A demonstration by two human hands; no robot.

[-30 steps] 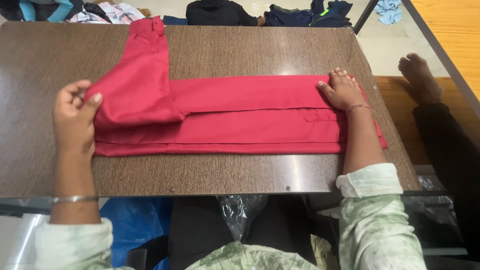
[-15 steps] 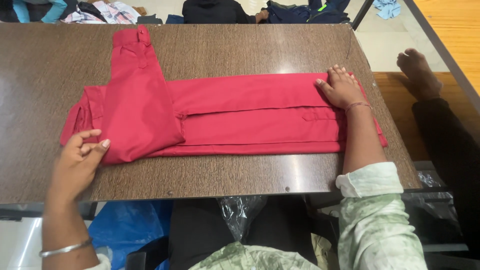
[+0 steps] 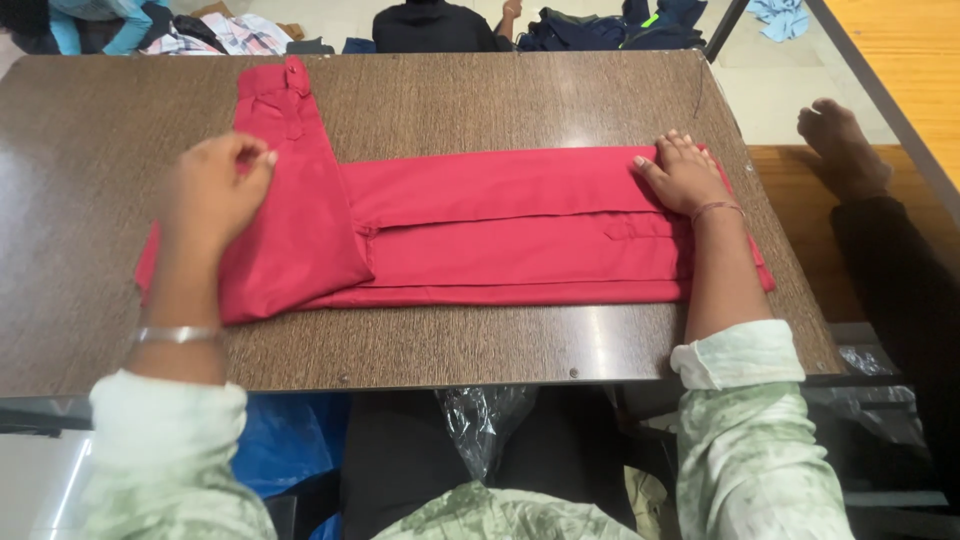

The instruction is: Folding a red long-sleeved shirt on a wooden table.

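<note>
A pair of red trousers (image 3: 480, 235) lies on the brown wooden table (image 3: 500, 100), stretched from near the left edge to near the right edge. One part is folded and points toward the far edge of the table.

The left hand (image 3: 215, 190) is over the folded part, near the left side. Its fingers are curled together and seem to pinch the red cloth, but the contact itself is hidden by the hand.

The right hand (image 3: 685, 175) lies flat on the right end of the trousers, fingers open and straight, pressing the cloth down.

Beyond the far edge, dark clothes (image 3: 600, 25) lie on the floor. A bare foot (image 3: 845, 145) of another person is beside the right edge.
</note>
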